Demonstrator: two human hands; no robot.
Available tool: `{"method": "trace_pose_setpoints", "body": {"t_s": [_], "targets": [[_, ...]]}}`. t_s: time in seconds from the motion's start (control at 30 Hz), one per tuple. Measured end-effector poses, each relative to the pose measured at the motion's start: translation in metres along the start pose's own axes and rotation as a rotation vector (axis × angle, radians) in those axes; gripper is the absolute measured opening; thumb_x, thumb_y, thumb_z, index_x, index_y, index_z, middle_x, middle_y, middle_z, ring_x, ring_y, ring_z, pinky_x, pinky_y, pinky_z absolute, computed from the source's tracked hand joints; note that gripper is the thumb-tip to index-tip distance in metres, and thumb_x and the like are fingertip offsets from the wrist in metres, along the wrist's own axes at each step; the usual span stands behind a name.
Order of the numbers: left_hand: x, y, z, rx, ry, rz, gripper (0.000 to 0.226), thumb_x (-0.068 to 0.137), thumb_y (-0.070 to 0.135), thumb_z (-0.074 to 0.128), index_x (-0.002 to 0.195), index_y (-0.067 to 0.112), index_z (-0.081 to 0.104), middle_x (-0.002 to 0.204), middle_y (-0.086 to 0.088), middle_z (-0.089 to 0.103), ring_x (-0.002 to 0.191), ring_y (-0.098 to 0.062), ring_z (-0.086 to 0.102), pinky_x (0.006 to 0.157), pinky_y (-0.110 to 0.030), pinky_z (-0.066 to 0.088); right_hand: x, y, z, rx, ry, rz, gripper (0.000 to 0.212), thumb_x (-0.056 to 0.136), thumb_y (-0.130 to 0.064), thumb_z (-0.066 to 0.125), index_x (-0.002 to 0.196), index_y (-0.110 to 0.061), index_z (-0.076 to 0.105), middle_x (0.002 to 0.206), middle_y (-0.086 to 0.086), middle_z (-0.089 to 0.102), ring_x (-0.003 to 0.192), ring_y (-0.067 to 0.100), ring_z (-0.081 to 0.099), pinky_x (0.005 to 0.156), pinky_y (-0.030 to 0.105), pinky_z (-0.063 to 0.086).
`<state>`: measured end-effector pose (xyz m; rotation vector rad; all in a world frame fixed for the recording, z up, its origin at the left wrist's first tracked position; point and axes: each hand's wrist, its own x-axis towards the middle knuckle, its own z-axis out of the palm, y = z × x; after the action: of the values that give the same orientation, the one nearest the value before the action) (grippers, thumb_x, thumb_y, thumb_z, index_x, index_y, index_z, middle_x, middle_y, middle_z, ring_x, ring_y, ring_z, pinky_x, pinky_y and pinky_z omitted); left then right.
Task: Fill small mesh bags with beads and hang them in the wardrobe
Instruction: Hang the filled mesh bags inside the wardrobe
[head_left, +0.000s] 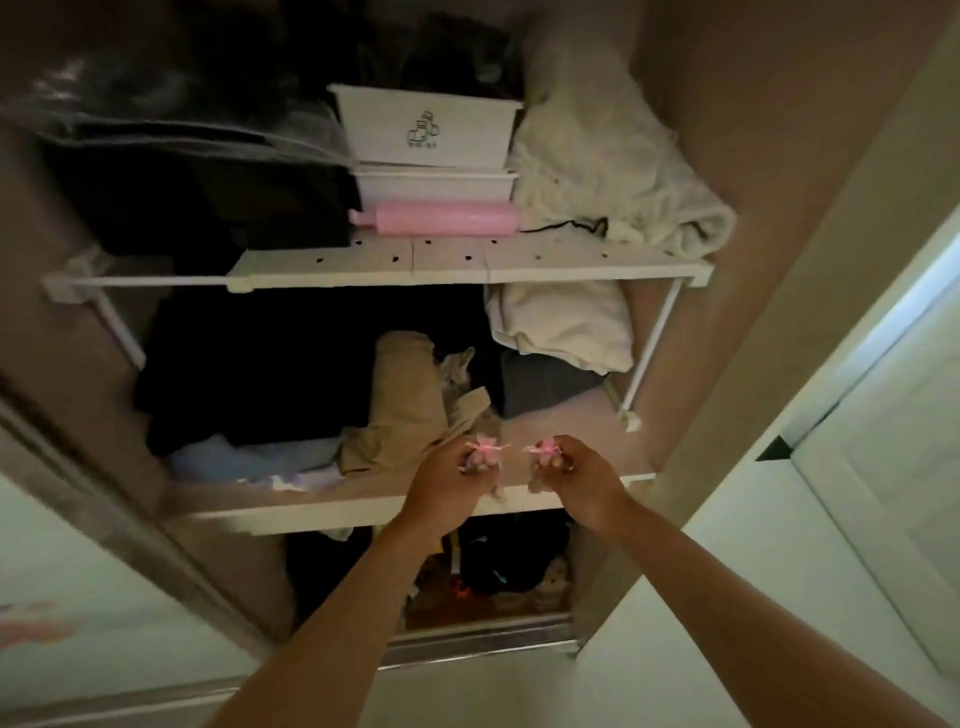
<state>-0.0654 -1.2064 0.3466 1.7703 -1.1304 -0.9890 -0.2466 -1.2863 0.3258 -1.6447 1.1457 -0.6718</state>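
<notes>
Both my arms reach into an open wardrobe. My left hand (451, 480) is closed around a small mesh bag (480, 453) tied with a pink ribbon at its top. My right hand (582, 478) grips a second small mesh bag (544, 454), also with a pink ribbon bow. The two bags are held side by side, a short gap apart, just above the front edge of the lower shelf (363, 506). The beads inside cannot be made out.
A white perforated shelf (467, 260) carries stacked white bins (426, 130), a pink roller (441, 218) and a cream blanket (613, 176). Dark, tan and white folded clothes (405, 405) lie below. A white support rod (649, 353) stands right; a white door (883, 467) is further right.
</notes>
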Motion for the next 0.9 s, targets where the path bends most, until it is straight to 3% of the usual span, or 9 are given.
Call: {"method": "trace_pose_setpoints", "body": {"t_s": [0.13,0.17,0.23,0.33,0.43,0.5,0.6,0.7,0.9], "targets": [[0.073,0.000,0.060,0.032,-0.050,-0.065,0.018,0.064,0.036,0.064,0.074,0.021,0.065,0.073,0.001,0.069,0.080,-0.026,0.069,0.085,-0.049,0.057,0.045,0.024,-0.056,0.124,0.118,0.148,0.055,0.096,0.012,0.036,0.052,-0.011,0.059,0.051,0.001,0.048,0.052,0.014,0.051,0.068,0.025,0.052],[0.081,0.007,0.068,0.058,-0.058,-0.058,0.011,0.068,0.034,0.066,0.075,0.025,0.065,0.076,0.003,0.067,0.080,-0.024,0.067,0.085,-0.046,0.057,0.054,0.024,-0.063,0.058,0.086,0.209,0.053,0.097,0.005,0.041,0.052,-0.018,0.059,0.052,-0.002,0.049,0.050,0.012,0.052,0.068,0.026,0.049],[0.098,0.019,0.082,0.135,-0.070,-0.044,0.014,0.079,0.028,0.069,0.093,0.028,0.068,0.090,0.003,0.068,0.087,-0.018,0.065,0.085,-0.036,0.056,0.068,0.039,-0.078,-0.336,0.003,0.225,0.023,0.097,-0.013,0.057,0.082,-0.031,0.057,0.072,-0.008,0.055,0.066,0.011,0.056,0.070,0.025,0.044],[0.130,0.016,0.097,0.210,-0.117,-0.096,0.024,0.072,0.032,0.058,0.091,0.025,0.071,0.086,0.001,0.070,0.088,-0.022,0.068,0.083,-0.036,0.056,0.092,0.060,-0.080,-0.424,-0.035,0.300,0.018,0.094,-0.021,0.066,0.109,-0.022,0.055,0.097,0.001,0.063,0.094,0.022,0.062,0.079,0.026,0.045],[0.154,0.008,0.103,0.412,-0.141,-0.028,0.030,0.083,0.028,0.057,0.108,0.024,0.072,0.104,0.001,0.071,0.100,-0.020,0.065,0.082,-0.025,0.047,0.123,0.095,-0.073,-0.344,-0.083,0.328,0.011,0.086,-0.015,0.068,0.090,-0.013,0.057,0.088,0.007,0.067,0.093,0.032,0.067,0.091,0.041,0.056],[0.163,0.004,0.103,0.485,-0.144,0.043,0.030,0.088,0.024,0.057,0.115,0.022,0.070,0.110,-0.003,0.071,0.104,-0.022,0.064,0.084,-0.028,0.047,0.142,0.126,-0.069,-0.326,-0.104,0.331,0.018,0.076,-0.030,0.064,0.084,-0.017,0.055,0.082,0.004,0.065,0.092,0.035,0.068,0.088,0.051,0.056],[0.180,-0.009,0.107,0.610,-0.140,0.118,0.027,0.094,0.025,0.051,0.113,0.017,0.069,0.111,-0.007,0.070,0.106,-0.025,0.064,0.080,-0.027,0.042,0.135,0.088,-0.062,-0.389,-0.014,0.389,0.025,0.088,-0.029,0.064,0.110,-0.016,0.062,0.108,0.007,0.067,0.105,0.030,0.066,0.085,0.034,0.051],[0.184,-0.013,0.107,0.724,-0.089,0.171,0.030,0.096,0.026,0.048,0.118,0.010,0.062,0.122,-0.011,0.062,0.116,-0.027,0.055,0.091,-0.030,0.037,0.136,0.088,-0.058,-0.439,0.047,0.448,0.036,0.098,-0.025,0.058,0.131,-0.012,0.057,0.125,0.009,0.063,0.115,0.029,0.061,0.090,0.031,0.045],[0.185,-0.004,0.125,0.670,0.018,0.503,0.034,0.078,0.015,0.063,0.112,0.011,0.061,0.115,-0.012,0.056,0.109,-0.031,0.054,0.084,-0.038,0.048,0.133,0.092,-0.059,-0.443,0.116,0.447,0.026,0.100,-0.031,0.055,0.114,-0.012,0.063,0.112,0.008,0.069,0.106,0.026,0.068,0.089,0.030,0.050]]}}
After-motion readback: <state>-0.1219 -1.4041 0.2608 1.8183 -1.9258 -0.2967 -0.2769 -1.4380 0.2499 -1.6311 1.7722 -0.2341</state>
